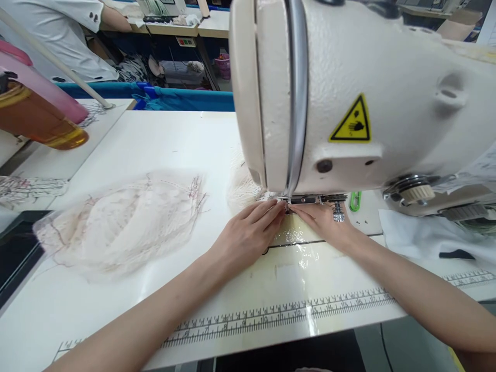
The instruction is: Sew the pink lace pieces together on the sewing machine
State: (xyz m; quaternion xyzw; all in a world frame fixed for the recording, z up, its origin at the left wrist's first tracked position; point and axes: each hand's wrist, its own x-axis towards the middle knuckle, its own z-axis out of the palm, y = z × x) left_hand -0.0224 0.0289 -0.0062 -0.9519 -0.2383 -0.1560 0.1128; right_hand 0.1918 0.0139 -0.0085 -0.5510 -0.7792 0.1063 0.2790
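Observation:
At the needle area of a white sewing machine (267, 93), my two hands meet close to the presser foot (287, 202). My left hand (253, 227) has its fingers together and bent down at the tips, closed on the near edge of a sheer cream lace piece (244, 188). From the other side my right hand (325, 219) reaches in, its thumb and fingers pressed together at the same edge. Metal attachments cover part of the right fingers, and both sets of fingertips are hard to see. Most of the lace lies behind my left hand, partly behind the machine head.
Another sheer lace piece (124, 222) lies on the table's left. A printed ruler (279, 315) runs along the front edge. Right of the needle are a green clip-like item (355, 200) and white cloth (414, 235). Bottles (42, 119) stand at far left; a person's sleeve (77, 20) shows behind.

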